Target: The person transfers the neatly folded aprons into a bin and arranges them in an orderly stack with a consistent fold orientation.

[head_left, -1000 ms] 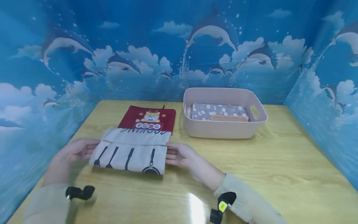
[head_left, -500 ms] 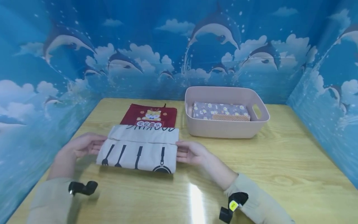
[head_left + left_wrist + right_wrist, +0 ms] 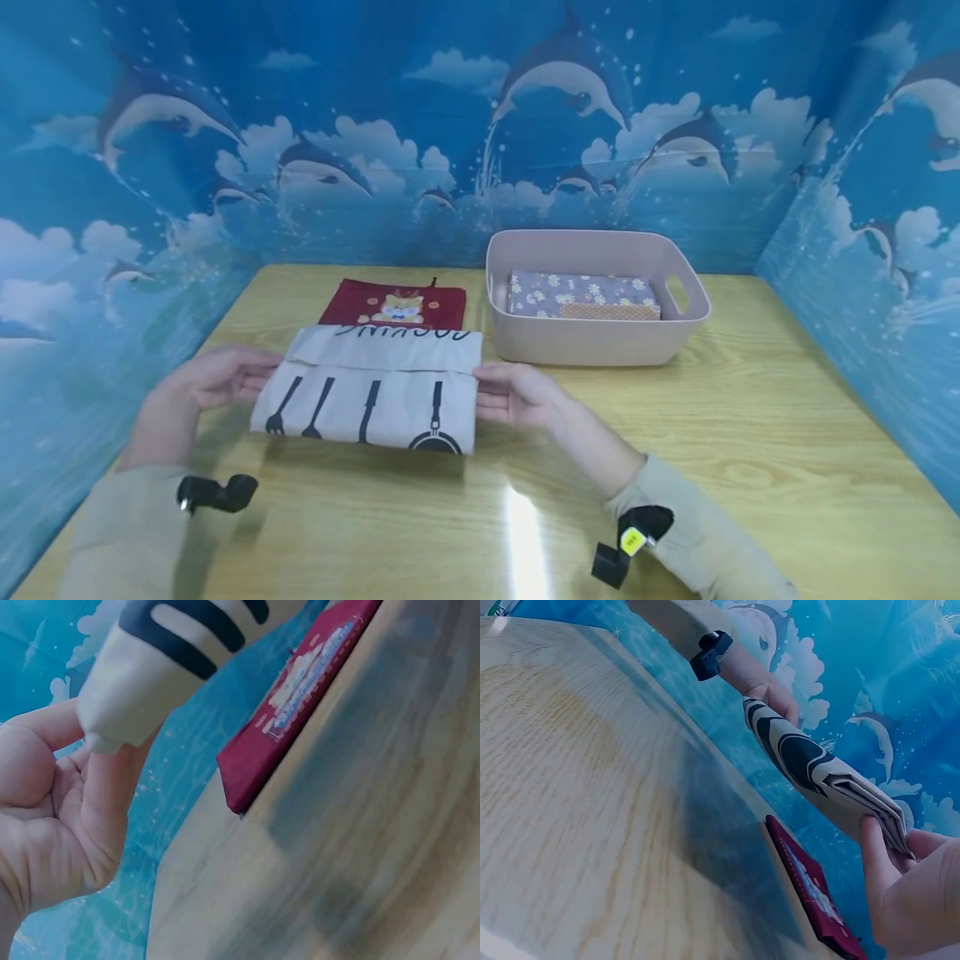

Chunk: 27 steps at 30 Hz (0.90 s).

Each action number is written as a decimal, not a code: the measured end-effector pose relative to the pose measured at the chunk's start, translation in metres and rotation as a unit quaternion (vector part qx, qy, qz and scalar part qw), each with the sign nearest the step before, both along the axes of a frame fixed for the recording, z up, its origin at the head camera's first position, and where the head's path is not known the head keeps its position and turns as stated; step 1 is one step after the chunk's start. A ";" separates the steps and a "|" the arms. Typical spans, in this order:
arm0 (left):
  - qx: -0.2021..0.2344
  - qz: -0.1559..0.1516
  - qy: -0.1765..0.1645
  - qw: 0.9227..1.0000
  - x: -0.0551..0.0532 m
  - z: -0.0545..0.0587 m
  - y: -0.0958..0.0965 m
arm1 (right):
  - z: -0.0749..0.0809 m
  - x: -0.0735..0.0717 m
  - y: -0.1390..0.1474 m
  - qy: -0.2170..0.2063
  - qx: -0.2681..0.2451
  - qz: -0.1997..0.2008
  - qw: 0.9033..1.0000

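Observation:
A folded cream cloth (image 3: 367, 392), printed with dark kitchen utensils and upside-down lettering, is held raised over the table between both hands. My left hand (image 3: 225, 379) pinches its left edge, thumb above and fingers underneath. At the opposite edge, my right hand (image 3: 521, 396) grips the stacked layers, which show clearly beside the fingers (image 3: 877, 855) in the right wrist view. Behind and partly covered in the head view lies a folded dark red cloth (image 3: 442, 307) with a cartoon animal print. The left wrist view shows the red cloth (image 3: 247, 776) flat on the tabletop, apart from the cream one.
A pale pink plastic basket (image 3: 592, 343) with a handle hole stands at the back, right of the red cloth. Inside lies a folded grey-purple daisy-print cloth (image 3: 536, 292) with an orange dotted strip (image 3: 611, 312). Dolphin-printed curtains (image 3: 420, 208) surround the wooden table (image 3: 720, 433).
Both hands have carried the cream cloth to the right and slightly away from me, closer to the basket. It covers more of the red cloth in the head view.

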<state>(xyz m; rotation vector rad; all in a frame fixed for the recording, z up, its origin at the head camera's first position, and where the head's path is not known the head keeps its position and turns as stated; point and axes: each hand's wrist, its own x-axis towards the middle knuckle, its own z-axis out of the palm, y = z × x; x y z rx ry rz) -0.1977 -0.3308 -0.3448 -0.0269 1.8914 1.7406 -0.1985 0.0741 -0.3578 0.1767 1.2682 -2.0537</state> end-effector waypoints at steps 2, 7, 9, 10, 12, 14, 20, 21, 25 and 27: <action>0.005 -0.006 0.005 1.000 -0.001 0.004 0.001 | 0.006 -0.001 0.001 0.006 0.010 -0.002 1.000; 0.014 -0.002 0.013 1.000 -0.003 0.016 0.006 | 0.018 -0.003 0.006 0.019 0.022 -0.012 1.000; 0.019 -0.006 0.020 1.000 -0.004 0.021 0.008 | 0.023 -0.003 0.009 0.024 0.021 -0.016 0.999; 0.021 -0.008 0.025 0.999 -0.005 0.024 0.009 | 0.025 -0.004 0.010 0.026 0.019 -0.017 0.999; 0.022 -0.008 0.034 0.999 -0.007 0.029 0.011 | 0.029 -0.004 0.012 0.032 0.017 -0.017 0.999; 0.023 -0.002 0.039 0.999 -0.009 0.035 0.014 | 0.033 -0.005 0.015 0.037 0.016 -0.017 0.999; -0.013 0.035 0.043 0.998 -0.019 0.053 0.027 | 0.045 -0.008 0.024 0.047 0.008 -0.029 0.998; -0.019 0.038 0.045 0.998 -0.021 0.055 0.030 | 0.047 -0.009 0.026 0.048 0.007 -0.033 0.998; -0.026 0.034 0.053 0.998 -0.027 0.064 0.041 | 0.055 -0.011 0.036 0.052 -0.006 -0.042 0.998; -0.024 0.028 0.058 0.998 -0.030 0.067 0.046 | 0.059 -0.012 0.041 0.052 -0.011 -0.047 0.997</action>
